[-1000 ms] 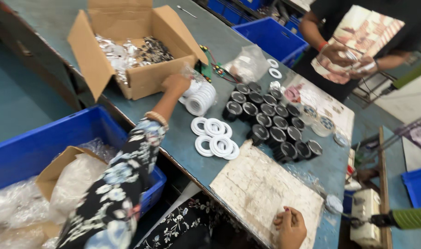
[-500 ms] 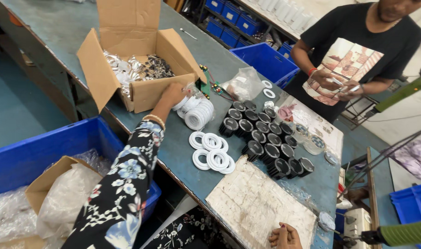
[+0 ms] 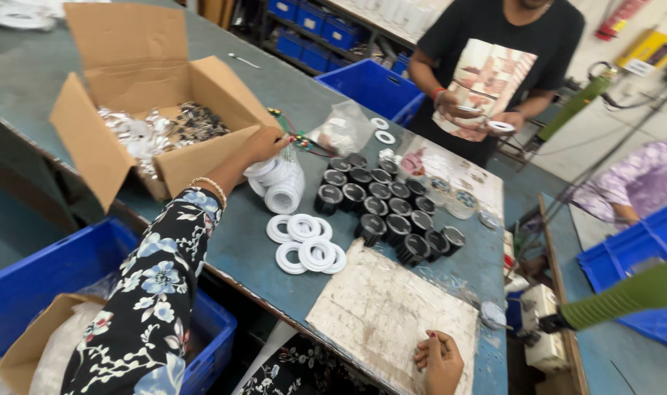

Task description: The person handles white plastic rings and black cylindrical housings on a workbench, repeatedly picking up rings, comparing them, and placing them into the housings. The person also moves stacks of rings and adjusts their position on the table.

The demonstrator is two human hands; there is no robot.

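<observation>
You have one view only, from the camera worn on your head. It looks down and forward across the workbench [image 3: 238, 241], tilted, at close range. Your left hand [image 3: 264, 144] sits at mid-frame and your right hand [image 3: 439, 358] at the bottom edge. A co-worker [image 3: 494, 66] stands opposite.

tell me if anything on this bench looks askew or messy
Mostly tidy. The flat white rings lie overlapping in a loose cluster, unlike the black parts set in neat rows. The left hand touches a tipped stack of white rings beside the cardboard box.
</observation>
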